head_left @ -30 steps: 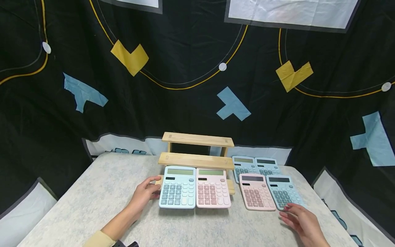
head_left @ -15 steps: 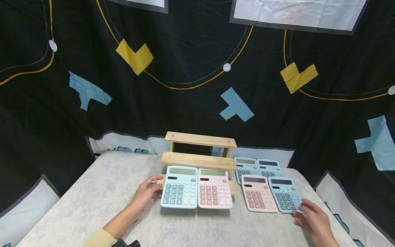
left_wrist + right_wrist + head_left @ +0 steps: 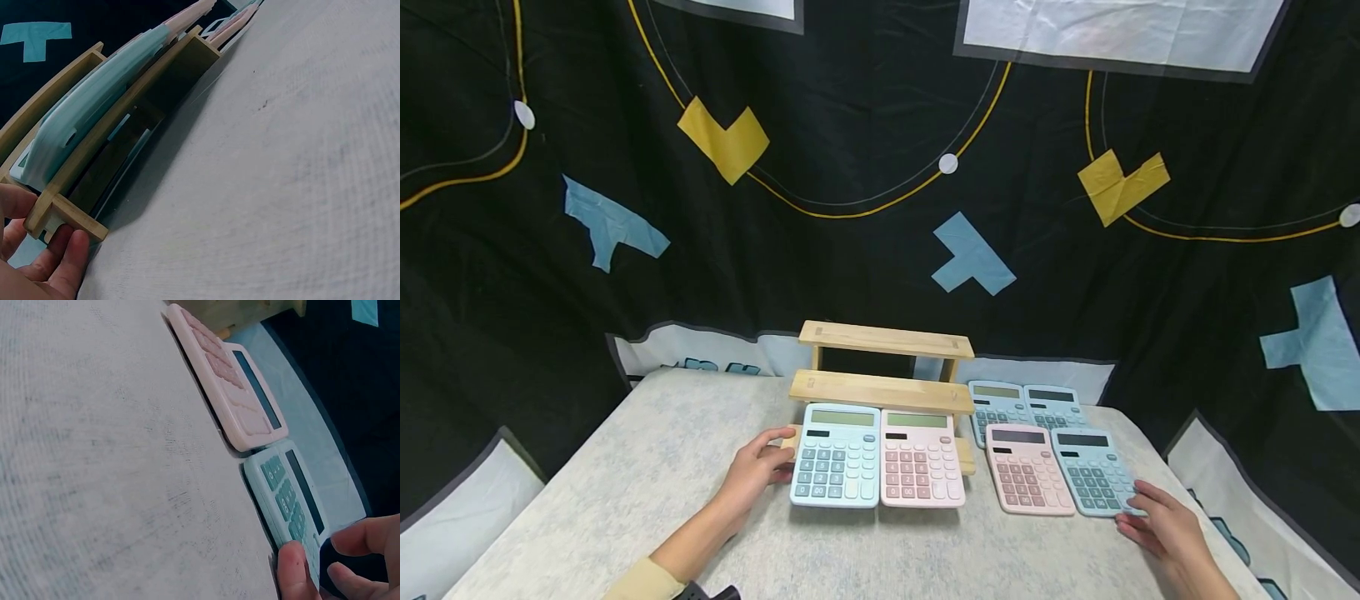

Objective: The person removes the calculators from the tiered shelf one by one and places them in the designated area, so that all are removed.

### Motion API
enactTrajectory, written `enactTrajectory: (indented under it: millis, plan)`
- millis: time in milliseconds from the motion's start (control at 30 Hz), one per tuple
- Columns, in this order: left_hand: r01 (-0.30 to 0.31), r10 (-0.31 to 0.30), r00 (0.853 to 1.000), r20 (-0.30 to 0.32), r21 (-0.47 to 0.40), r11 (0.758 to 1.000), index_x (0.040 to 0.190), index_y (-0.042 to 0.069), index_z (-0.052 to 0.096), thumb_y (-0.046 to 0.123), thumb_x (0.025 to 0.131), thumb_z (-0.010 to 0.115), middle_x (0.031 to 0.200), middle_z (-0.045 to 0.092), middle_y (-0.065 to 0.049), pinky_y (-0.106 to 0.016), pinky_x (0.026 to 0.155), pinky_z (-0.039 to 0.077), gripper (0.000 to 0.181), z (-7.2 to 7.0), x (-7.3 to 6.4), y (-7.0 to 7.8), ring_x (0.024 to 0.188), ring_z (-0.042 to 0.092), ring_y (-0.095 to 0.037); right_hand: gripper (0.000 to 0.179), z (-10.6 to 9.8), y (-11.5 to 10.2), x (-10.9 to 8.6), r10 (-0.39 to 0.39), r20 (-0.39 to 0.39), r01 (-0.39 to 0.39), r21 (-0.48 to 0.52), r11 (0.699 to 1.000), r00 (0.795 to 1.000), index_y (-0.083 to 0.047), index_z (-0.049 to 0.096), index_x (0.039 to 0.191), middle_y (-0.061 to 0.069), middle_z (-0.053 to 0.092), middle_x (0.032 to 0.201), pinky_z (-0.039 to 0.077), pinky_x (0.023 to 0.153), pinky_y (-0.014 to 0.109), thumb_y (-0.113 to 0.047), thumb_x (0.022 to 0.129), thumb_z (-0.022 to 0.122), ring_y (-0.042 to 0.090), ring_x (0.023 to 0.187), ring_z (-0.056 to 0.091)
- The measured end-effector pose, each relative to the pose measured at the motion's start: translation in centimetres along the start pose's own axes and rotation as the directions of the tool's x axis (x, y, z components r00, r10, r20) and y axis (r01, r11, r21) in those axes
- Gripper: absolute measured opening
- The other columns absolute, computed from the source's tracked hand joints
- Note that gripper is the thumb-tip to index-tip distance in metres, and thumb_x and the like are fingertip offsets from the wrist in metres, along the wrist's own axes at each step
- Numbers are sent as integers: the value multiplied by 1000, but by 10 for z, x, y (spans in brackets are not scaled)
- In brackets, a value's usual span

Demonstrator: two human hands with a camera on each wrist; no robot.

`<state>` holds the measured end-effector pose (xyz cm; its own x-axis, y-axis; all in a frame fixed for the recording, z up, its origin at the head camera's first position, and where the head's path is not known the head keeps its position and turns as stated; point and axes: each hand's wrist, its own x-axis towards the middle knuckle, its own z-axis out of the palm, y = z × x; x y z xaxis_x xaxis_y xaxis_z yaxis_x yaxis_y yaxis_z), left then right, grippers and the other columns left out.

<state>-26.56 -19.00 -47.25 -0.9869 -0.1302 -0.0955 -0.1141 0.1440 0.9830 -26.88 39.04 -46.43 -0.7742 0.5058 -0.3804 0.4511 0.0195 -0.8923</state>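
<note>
In the head view a two-tier wooden rack [image 3: 880,389] stands on the table, with a light blue calculator [image 3: 834,458] and a pink calculator [image 3: 922,462] leaning side by side on its front. My left hand [image 3: 756,467] grips the left end of the rack's low front part; the left wrist view shows the fingers [image 3: 75,259] curled at its wooden end. On the right, another blue calculator [image 3: 1092,475] lies beside a second pink one [image 3: 1028,471]. My right hand [image 3: 1172,529] holds the blue one's near right corner, thumb at its front edge and fingers at its side.
Behind the right-hand pair, two more blue calculators [image 3: 997,408] lie next to the rack, partly covered by those in front. The pale mottled table [image 3: 647,467] ends near a black curtain [image 3: 850,275] with taped shapes. White cloth [image 3: 1217,500] hangs past the right edge.
My right hand has moved right, from the blue calculator's front edge to its near right corner. The left hand stays on the rack, and the calculators barely shift apart from a small camera movement.
</note>
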Motion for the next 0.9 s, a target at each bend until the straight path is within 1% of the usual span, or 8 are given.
enactTrajectory:
  millis: [167,300,500,733,800,900]
  plan:
    - [-4,4,1000,6,-6,1000,139,11,55,19,98,61,109,66,-12,-35,84,59,43,0,-1,1,96,68,-18,69,-1,1,2,-1,21,1,-1,1000,1000,-2,21,159,31,44,137,63,77,36,-7,97,50,18,77,71]
    - [-8,8,1000,6,-13,1000,138,10,55,18,97,60,108,66,-12,-34,84,59,42,1,-1,2,96,68,-18,68,0,2,0,-2,20,2,-1,1000,1000,-3,23,159,31,45,136,63,77,35,-7,97,50,18,77,71]
    - [-10,10,1000,7,-24,1000,138,9,55,17,97,61,108,66,-12,-34,83,59,42,1,-1,2,96,69,-18,67,1,1,-2,-1,27,2,-3,1000,1000,-2,22,159,32,43,138,63,77,35,-7,98,49,18,77,71]
    - [-3,3,1000,3,-17,1000,139,10,55,18,97,61,108,66,-11,-35,84,59,43,-1,-1,1,96,68,-18,68,0,1,-3,-18,61,19,-2,1000,998,-1,19,159,33,41,139,63,78,35,-7,98,48,19,78,71]
    - [-5,5,1000,3,-21,1000,138,10,55,18,97,61,108,66,-11,-35,84,59,42,-1,0,0,96,68,-18,67,-1,0,-3,-28,54,29,-7,1000,998,-1,19,159,34,41,140,63,77,36,-8,98,48,19,78,71]
    - [-7,7,1000,8,-25,1000,139,10,55,18,97,61,108,66,-12,-35,84,59,43,0,0,1,96,68,-18,67,-2,0,-4,-52,24,53,-20,998,998,-1,21,159,33,41,142,63,71,35,-8,98,48,18,76,71]
